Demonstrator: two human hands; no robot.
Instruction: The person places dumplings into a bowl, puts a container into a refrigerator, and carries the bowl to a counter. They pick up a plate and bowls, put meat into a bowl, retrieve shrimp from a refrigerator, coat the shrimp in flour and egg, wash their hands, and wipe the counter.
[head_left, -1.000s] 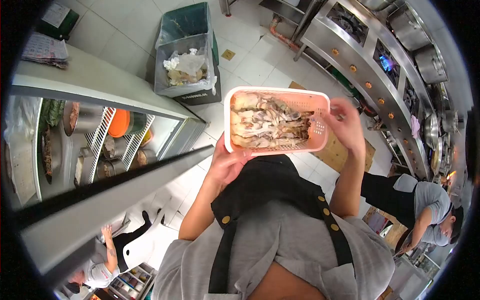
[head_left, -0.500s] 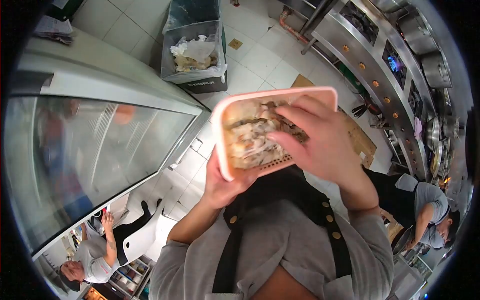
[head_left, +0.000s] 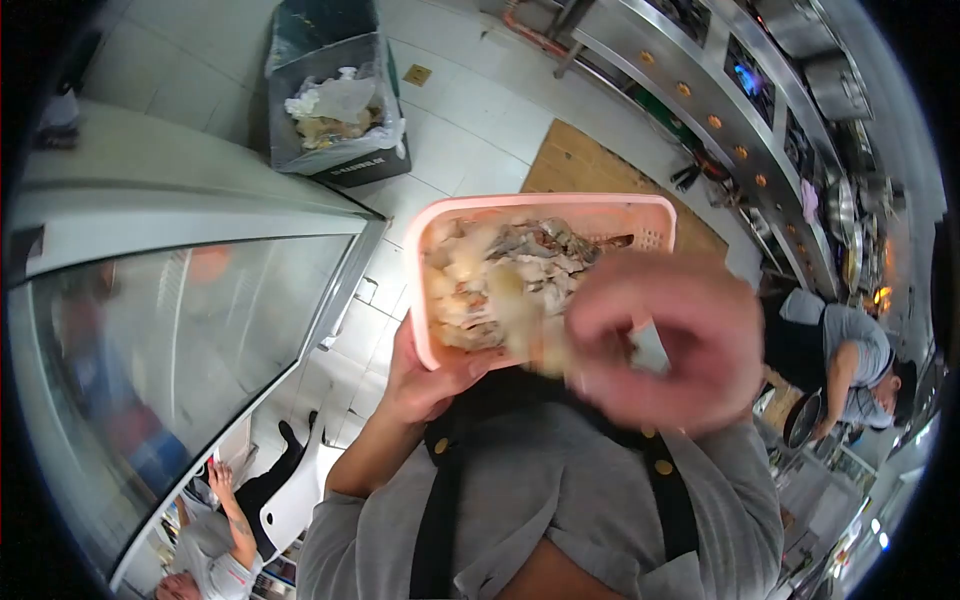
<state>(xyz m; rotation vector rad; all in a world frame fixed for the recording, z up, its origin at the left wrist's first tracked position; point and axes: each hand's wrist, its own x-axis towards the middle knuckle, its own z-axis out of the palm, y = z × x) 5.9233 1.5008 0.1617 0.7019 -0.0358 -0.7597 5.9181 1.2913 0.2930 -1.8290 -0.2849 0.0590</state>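
A pink plastic basket [head_left: 648, 208] with small holes in its side is held up before my chest. Inside lies a heap of wet, pale and greyish food pieces [head_left: 540, 262], with some orange and dark bits. My left hand [head_left: 432, 375] grips the basket's near left corner, fingers underneath and thumb by the rim. Raised close to the camera, my right hand [head_left: 668, 340] is smeared by motion, its thumb and fingers curled into a ring. From its fingertips a blurred, pale piece of food [head_left: 518, 305] hangs over the basket. The hand hides the basket's near right part.
A glass-fronted fridge [head_left: 190, 370] stands on the left, a lined waste bin [head_left: 385, 165] beyond it. Cardboard [head_left: 570, 165] lies on the tiled floor. A lit stove line [head_left: 700, 100] runs along the right. One person [head_left: 845, 350] holds a pan there; another [head_left: 225, 530] is at lower left.
My right hand has come out of the basket and up toward the camera, with a pale piece at its fingertips. The basket has tipped slightly; the view has turned and shifted right.
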